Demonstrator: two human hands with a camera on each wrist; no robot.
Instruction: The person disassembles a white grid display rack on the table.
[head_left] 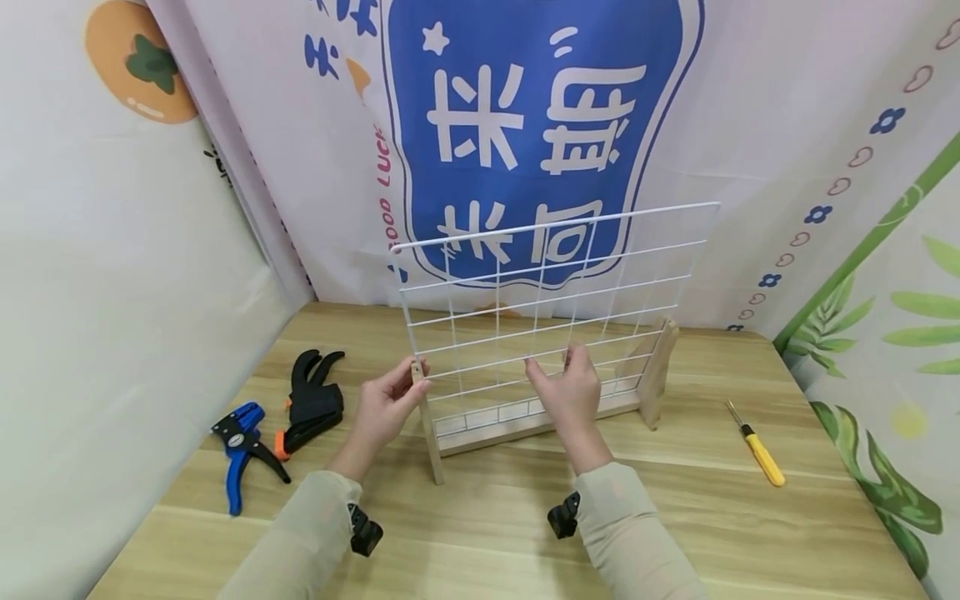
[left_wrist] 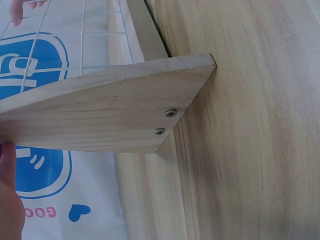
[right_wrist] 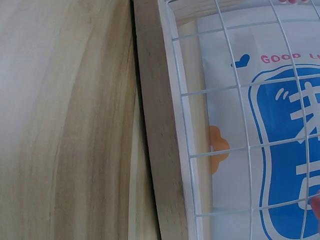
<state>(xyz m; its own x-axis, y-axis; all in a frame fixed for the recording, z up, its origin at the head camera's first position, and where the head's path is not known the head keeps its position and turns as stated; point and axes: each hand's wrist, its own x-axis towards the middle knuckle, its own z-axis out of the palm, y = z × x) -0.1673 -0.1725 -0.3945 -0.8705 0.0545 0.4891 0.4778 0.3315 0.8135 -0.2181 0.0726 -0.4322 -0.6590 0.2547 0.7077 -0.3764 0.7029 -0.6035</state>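
Note:
A white wire grid (head_left: 537, 308) stands upright in a wooden base with a side panel at each end. With thumb and fingers my left hand (head_left: 386, 404) pinches the upper end of the left wooden side panel (head_left: 429, 433). Two metal screws (left_wrist: 171, 113) show low on that panel's outer face in the left wrist view. My right hand (head_left: 573, 392) is at the middle of the grid, thumb and fingers spread apart near its wires. Along the bottom, the wooden crossbar (right_wrist: 159, 120) joins the panels. The right side panel (head_left: 657, 375) stands beyond my right hand.
On the left of the wooden table (head_left: 510, 533) lie blue-and-black wire strippers (head_left: 242, 450) and a black tool with orange parts (head_left: 315, 404). A yellow-handled screwdriver (head_left: 757, 446) lies to the right. A printed cloth (head_left: 712, 100) hangs behind the grid.

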